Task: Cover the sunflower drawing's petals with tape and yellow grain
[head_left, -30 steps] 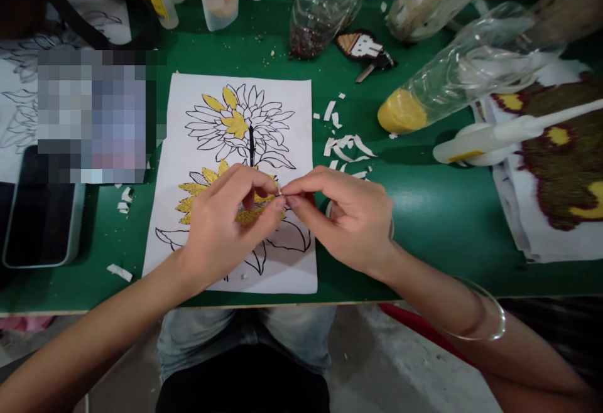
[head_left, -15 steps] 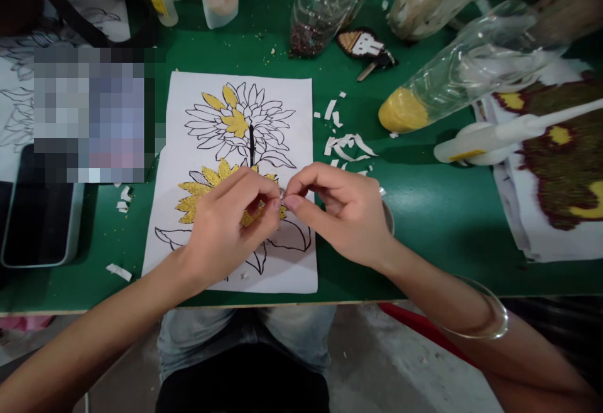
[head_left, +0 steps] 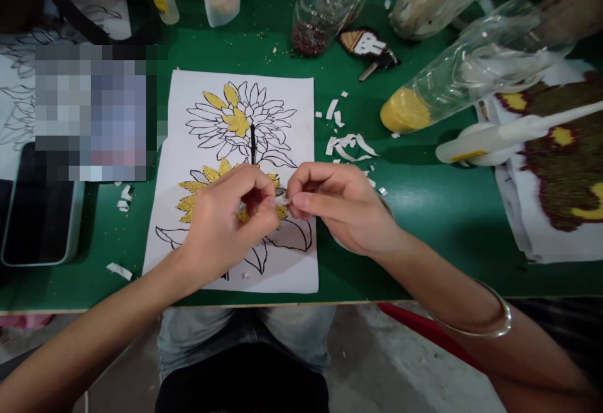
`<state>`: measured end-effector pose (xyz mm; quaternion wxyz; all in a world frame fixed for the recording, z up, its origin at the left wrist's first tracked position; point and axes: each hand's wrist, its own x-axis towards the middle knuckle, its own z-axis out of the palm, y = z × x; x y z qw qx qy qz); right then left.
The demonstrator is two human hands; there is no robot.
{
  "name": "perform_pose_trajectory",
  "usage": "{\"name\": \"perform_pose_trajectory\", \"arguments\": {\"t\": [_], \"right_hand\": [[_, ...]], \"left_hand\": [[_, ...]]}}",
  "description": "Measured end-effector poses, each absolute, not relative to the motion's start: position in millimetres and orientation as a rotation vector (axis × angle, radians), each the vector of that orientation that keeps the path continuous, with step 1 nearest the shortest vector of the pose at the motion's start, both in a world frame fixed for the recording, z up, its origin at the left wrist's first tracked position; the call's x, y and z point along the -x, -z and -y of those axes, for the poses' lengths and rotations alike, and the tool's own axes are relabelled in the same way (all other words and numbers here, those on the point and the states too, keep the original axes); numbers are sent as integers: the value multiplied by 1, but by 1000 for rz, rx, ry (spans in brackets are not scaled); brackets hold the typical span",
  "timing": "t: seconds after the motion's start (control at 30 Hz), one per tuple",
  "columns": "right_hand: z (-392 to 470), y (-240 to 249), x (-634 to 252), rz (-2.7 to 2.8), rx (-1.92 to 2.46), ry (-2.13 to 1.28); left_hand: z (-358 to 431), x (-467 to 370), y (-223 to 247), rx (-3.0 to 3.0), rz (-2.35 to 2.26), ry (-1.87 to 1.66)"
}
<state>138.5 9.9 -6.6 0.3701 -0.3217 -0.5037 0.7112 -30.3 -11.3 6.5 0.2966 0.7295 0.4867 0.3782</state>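
A white sheet with a printed flower drawing (head_left: 181,149) lies before me, some petals covered in yellow grains. Above its lower flower my left hand (head_left: 233,221) is closed in a pinch. Facing it from the right, my right hand (head_left: 343,209) is pinched too, its fingertips almost meeting the left ones. Between the fingertips shows a tiny whitish scrap (head_left: 281,200), too small to name surely; it looks like paper. Beneath my right hand the rim of a round dish (head_left: 346,248) peeks out, mostly hidden.
White paper scraps (head_left: 348,148) lie right of the sheet. Beyond are a bottle of yellow grains (head_left: 406,110), a bottle of dark red grains (head_left: 309,39), keys (head_left: 370,55) and a white glue bottle (head_left: 490,142). A phone (head_left: 43,212) lies left; a finished-looking picture (head_left: 560,168) right.
My right hand has turned slightly, with its thumb now straighter along the index finger. The fingertips have drawn a little apart, and the whitish scrap shows more between them.
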Motion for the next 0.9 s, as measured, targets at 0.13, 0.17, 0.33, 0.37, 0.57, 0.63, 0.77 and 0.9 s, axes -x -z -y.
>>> {"name": "perform_pose_trajectory", "arguments": {"t": [0.13, 0.17, 0.33, 0.37, 0.57, 0.63, 0.77, 0.9], "right_hand": [[-11, 6, -137, 1189, 810, -1919], [-11, 6, -136, 1171, 806, -1941], [-12, 3, -135, 1106, 800, -2033], [-12, 2, -135, 1094, 795, -2051], [-12, 1, -137, 1018, 744, -2129], [-13, 2, -138, 1000, 727, -2135], [-13, 2, -140, 1006, 683, -2165], [-15, 2, -141, 1023, 646, -2203]], "left_hand": [[11, 30, -8, -1878, -1301, -1012], [11, 30, -9, -1865, -1295, -1013], [12, 30, -11, -1787, -1249, -985], [12, 30, -12, -1763, -1242, -974], [11, 32, -14, -1620, -1266, -967], [10, 32, -13, -1593, -1295, -993], [6, 34, -9, -1525, -1416, -1106], [2, 36, -3, -1318, -1432, -1194]]}}
